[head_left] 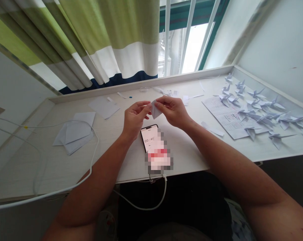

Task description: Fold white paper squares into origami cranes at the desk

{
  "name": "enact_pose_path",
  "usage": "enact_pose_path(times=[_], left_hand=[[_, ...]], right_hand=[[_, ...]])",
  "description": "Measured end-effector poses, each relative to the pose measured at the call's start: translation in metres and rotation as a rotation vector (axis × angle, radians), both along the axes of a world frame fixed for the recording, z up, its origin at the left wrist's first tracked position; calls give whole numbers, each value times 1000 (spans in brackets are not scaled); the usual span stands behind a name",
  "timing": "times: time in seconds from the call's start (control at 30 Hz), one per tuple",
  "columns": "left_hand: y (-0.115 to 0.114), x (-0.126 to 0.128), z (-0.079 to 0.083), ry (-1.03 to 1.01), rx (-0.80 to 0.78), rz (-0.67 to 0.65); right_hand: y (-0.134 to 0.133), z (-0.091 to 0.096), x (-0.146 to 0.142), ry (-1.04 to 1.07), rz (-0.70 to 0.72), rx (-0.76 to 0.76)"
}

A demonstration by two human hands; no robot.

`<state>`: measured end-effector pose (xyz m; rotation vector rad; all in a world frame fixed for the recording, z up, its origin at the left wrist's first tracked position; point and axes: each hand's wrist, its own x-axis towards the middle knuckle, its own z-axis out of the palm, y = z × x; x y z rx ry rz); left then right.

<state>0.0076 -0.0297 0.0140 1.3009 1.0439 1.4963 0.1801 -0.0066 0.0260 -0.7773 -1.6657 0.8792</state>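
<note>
A small folded piece of white paper (155,111) is held up above the desk, between both hands. My left hand (136,115) pinches its left edge with thumb and fingertips. On the other side, my right hand (173,109) grips the paper's upper right part, the thumb lying on its face. A crease runs down the paper, which narrows towards the bottom. Just below the hands a phone (151,142) lies face up, showing a running-time display; part of its screen is blurred out.
Several folded paper cranes (257,103) crowd the desk's right side, some on a printed booklet (226,118). Loose paper sheets (77,130) and another stack (105,107) lie left. A white cable (97,144) loops across the left. Paper scraps (211,129) lie near my right forearm.
</note>
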Motion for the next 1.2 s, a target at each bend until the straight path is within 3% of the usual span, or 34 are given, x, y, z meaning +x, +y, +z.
enact_pose_path(times=[0.23,0.5,0.87,1.2], left_hand=[[1,-1,-2,90,47,-12],[-1,3,-5,222,144,112],[-3,3,-2,171,96,68],[-1,4,-2,93,133,166]], right_hand=[[0,-1,1,-19,5,-15],[5,-11,-5,20,15,-19],[2,-9,-5,6,31,-32],[3,-9,-5,87,124,-158]])
